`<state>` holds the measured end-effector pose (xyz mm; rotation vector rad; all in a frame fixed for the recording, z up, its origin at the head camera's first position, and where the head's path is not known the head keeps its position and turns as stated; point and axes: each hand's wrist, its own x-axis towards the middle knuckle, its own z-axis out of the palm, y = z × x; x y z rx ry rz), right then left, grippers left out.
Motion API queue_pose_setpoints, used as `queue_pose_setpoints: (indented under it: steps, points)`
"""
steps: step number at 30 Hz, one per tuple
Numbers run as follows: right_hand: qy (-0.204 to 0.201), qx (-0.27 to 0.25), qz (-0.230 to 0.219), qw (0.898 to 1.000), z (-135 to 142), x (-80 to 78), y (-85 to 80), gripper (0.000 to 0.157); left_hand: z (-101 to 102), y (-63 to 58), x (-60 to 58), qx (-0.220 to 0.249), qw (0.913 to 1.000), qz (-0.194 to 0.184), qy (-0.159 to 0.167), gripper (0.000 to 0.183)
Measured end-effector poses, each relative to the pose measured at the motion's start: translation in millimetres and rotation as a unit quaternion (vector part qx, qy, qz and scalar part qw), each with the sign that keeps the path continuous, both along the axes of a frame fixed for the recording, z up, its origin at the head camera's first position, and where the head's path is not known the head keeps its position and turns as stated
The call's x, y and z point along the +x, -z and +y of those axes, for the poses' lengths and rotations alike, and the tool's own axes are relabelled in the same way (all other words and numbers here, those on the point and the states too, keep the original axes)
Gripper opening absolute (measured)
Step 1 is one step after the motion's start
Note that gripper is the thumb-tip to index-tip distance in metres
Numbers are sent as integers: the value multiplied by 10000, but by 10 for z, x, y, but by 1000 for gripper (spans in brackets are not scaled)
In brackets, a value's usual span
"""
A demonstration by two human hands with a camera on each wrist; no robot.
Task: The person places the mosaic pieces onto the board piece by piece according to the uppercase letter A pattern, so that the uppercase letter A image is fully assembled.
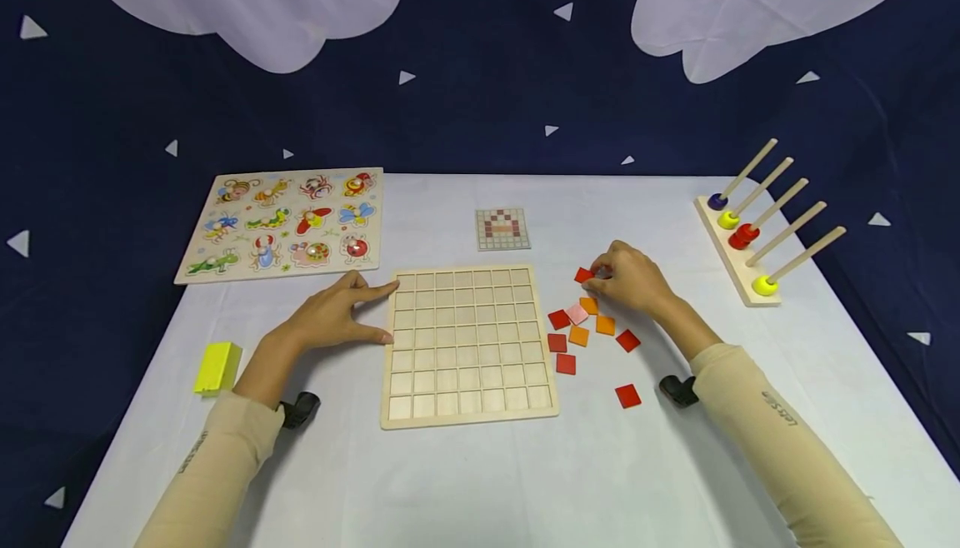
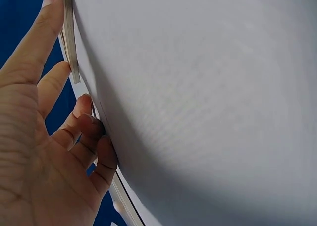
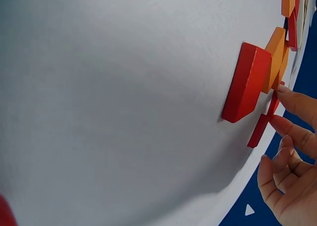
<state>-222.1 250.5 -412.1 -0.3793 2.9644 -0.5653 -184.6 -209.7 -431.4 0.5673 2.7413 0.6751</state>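
Observation:
In the head view, a wooden grid board (image 1: 471, 340) with bare square cells lies mid-table. My left hand (image 1: 333, 313) rests at its left edge, thumb and index finger spread and touching the rim. The left wrist view shows that hand's (image 2: 54, 132) other fingers loosely bent beside the table. To the board's right, my right hand (image 1: 633, 280) pinches a small red tile (image 3: 274, 102) between thumb and index finger, partly hidden by the fingers. Another red tile (image 1: 583, 276) lies right at the fingertips. Several orange tiles (image 1: 605, 326), red tiles and one pink tile (image 1: 577, 314) lie close by.
Behind the board lies a small pattern card (image 1: 502, 229). An insect puzzle board (image 1: 285, 223) is at the back left, a yellow block (image 1: 218, 367) at the left. A peg stand with coloured beads (image 1: 738, 252) stands at the right. One red tile (image 1: 627, 396) lies nearer the front.

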Motion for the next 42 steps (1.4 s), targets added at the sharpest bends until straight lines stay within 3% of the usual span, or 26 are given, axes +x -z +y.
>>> queue_pose_setpoints:
  steps: [13,21,42]
  points:
    - [-195,-49,54,9998,-12,-65,18,29,2,-6,-12,-14,9999,-95,-31,93]
    - [-490,-220,317,9981,-65,-82,-34,26,8,-12,-18,-63,9999,-113,-51,92]
    - [-1068,-488,219,9928,-557,-186,-145,25,1,1,-18,14,9997,-207,-111,92]
